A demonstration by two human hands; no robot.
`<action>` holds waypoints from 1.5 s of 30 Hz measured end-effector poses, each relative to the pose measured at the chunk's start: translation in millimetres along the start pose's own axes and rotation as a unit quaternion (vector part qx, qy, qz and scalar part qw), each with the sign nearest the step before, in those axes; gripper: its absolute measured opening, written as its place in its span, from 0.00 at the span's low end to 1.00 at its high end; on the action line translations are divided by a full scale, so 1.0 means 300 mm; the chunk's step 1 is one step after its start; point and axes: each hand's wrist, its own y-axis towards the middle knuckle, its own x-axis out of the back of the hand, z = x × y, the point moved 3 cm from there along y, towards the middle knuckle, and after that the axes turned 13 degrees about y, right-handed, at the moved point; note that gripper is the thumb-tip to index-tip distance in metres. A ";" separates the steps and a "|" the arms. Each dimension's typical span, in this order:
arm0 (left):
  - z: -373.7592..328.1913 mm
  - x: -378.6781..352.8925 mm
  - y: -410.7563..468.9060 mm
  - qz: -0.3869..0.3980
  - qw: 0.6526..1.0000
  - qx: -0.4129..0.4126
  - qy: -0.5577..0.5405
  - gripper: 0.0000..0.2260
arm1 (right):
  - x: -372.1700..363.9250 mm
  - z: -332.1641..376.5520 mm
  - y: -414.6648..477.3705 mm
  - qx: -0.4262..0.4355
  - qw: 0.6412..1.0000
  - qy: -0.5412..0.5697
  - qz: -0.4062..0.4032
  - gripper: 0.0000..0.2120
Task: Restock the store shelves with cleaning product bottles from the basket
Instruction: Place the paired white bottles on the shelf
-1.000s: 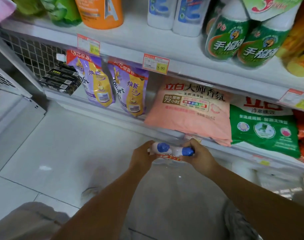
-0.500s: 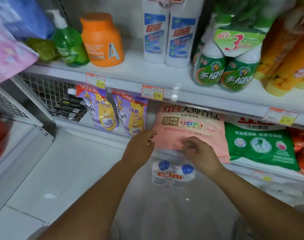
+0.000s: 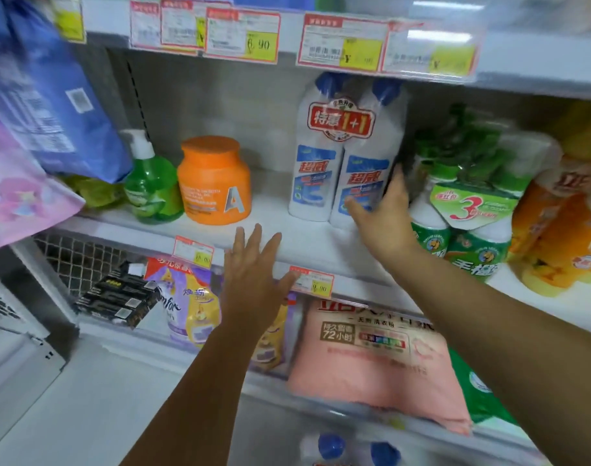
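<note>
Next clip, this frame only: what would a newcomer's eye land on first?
The white twin pack with its red 1+1 tag stands upright on the middle shelf, and the right hand holds its lower right side. Next come the left hand, fingers spread over the shelf's front edge, and the orange jar left of the pack.

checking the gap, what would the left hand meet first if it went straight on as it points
Probably the back wall; the left hand points between the orange jar and white bottles, though depth is unclear.
</note>
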 end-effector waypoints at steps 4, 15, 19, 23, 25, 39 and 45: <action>0.005 -0.014 0.017 -0.032 0.999 -0.002 -0.038 0.28 | -0.036 -0.053 0.088 -0.057 0.996 0.007 -0.063 0.52; 0.012 0.002 0.008 -0.029 0.996 -0.006 -0.086 0.27 | -0.063 -0.025 0.086 -0.097 0.992 0.068 -0.038 0.24; 0.021 0.071 -0.010 0.036 0.989 0.020 -0.141 0.33 | -0.017 0.027 0.033 -0.118 0.981 0.154 -0.029 0.19; 0.009 0.155 -0.076 0.089 0.971 0.057 -0.214 0.37 | 0.067 0.125 -0.088 -0.170 0.957 0.232 0.036 0.20; -0.019 0.218 -0.124 0.123 0.949 0.080 -0.278 0.39 | 0.117 0.191 -0.160 -0.171 0.956 0.226 0.070 0.15; -0.224 0.468 -0.603 0.291 0.821 0.163 -0.464 0.26 | 0.492 0.293 -0.577 -0.180 0.939 0.259 0.137 0.31; -0.285 0.529 -0.667 0.310 0.823 0.172 -0.444 0.24 | 0.605 0.320 -0.617 -0.159 0.954 0.229 0.113 0.38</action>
